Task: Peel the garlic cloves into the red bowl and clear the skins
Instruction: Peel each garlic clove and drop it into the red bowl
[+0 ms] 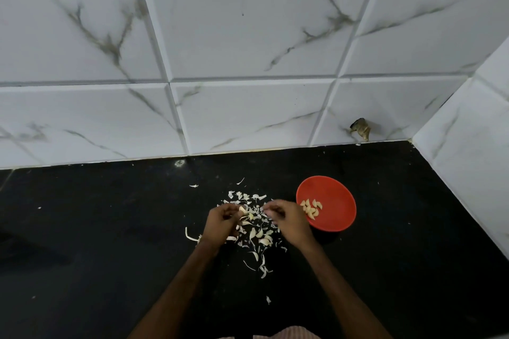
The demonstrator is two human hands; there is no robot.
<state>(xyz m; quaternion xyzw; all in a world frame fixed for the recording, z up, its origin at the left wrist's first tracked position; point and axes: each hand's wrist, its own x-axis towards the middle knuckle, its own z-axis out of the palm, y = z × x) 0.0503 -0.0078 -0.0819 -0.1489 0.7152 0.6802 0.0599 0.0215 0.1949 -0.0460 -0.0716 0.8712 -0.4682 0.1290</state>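
- The left hand (222, 218) pinches a clove (242, 209) between thumb and fingertips just left of frame centre, holding it up over the skins (254, 228) so any peel falls onto the heap and not into the bowl (334, 195)
- The right hand (286, 219) has its fingers curled and pressed together at the tips, pinching what looks like a strip of skin; it sits close beside the left hand, probably to pull peel off the held clove
- The bowl is right of centre, just beside the right hand and partly behind it, near enough for a short drop of each finished clove
- Peeled cloves (311, 209) lie in the bowl's left half, the side nearest the hands
- A few unpeeled-looking cloves (260, 237) lie among the skins on the black counter (110, 228), below the hands, so peeling seems unfinished and clearing not yet begun
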